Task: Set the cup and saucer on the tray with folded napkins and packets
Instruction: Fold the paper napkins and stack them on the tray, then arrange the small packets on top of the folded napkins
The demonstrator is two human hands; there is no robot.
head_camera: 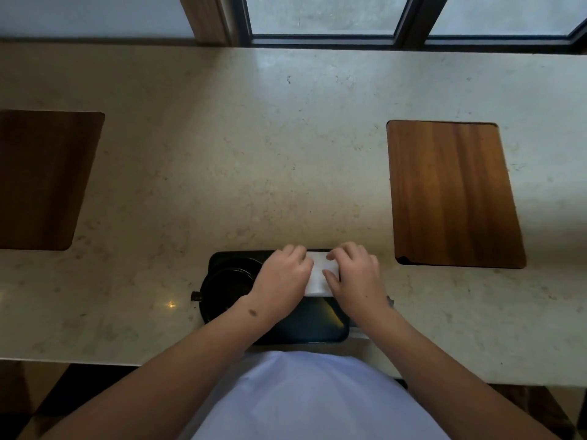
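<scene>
**Both hands on the napkin, at the far end of the tray**

Your left hand and right hand lie palm-down on a white folded napkin, one at each side, with only a narrow strip of it showing between them. The fingers of both are curled and pressed onto the paper; whether either hand actually pinches an edge cannot be told from this angle.

The napkin sits on the far right part of a black rectangular tray, which rests on the pale stone worktop close to its near edge, right in front of you. On the left part of the tray stands a dark round saucer with a dark cup over it; your left wrist hides part of both. A small dark knob juts out at the left rim of the saucer. The near right part of the tray is bare.

Two wooden boards are set into the worktop: one to your left, in shadow, and one to your right, both well apart from the tray. A dark-framed window runs along the far side.
</scene>
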